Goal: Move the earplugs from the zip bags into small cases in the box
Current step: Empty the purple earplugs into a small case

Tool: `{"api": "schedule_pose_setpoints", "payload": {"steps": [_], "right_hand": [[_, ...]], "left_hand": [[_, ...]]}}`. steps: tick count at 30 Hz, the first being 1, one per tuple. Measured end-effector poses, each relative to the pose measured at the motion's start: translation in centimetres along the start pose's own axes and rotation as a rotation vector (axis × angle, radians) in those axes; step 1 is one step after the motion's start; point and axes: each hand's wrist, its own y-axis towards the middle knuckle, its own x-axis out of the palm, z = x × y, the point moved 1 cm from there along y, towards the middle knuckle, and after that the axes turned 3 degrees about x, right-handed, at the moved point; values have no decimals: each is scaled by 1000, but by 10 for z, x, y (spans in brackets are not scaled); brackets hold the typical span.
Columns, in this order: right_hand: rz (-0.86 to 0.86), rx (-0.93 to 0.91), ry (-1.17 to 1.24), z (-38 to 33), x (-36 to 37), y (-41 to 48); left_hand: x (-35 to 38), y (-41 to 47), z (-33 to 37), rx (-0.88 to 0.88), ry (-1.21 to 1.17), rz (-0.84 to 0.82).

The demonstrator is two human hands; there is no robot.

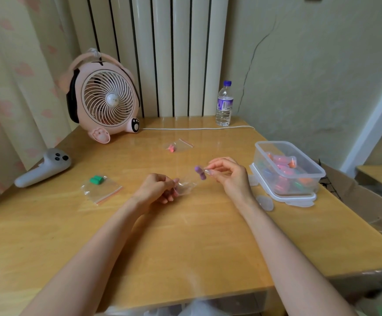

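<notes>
Two purple foam earplugs [200,172] sit pinched in the right hand [228,176], beside the clear plastic box [290,169]. The left hand [160,189] grips the emptied clear zip bag [185,187]. Advisable: keep the pinch firm while carrying them to a small case in the box.

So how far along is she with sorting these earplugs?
Part done, it seems: the clear box already holds colourful cases. In hand now: the right hand pinches purple earplugs at the mouth of a zip bag that the left hand holds. Left: the green earplug bag and pink earplug bag lie untouched on the table.
</notes>
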Motion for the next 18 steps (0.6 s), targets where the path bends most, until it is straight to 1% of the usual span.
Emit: {"api": "schedule_pose_setpoints", "payload": {"steps": [4, 8, 14, 18], "right_hand": [[-20, 8, 73, -6, 0, -4], [-22, -13, 116, -10, -1, -5], [-27, -1, 147, -10, -1, -4], [-103, -3, 145, -6, 3, -4]], "left_hand": [[2, 2, -2, 61, 82, 46], [-2, 4, -2, 207, 127, 135], [1, -4, 10, 431, -11, 97], [1, -4, 12, 463, -98, 79]]}}
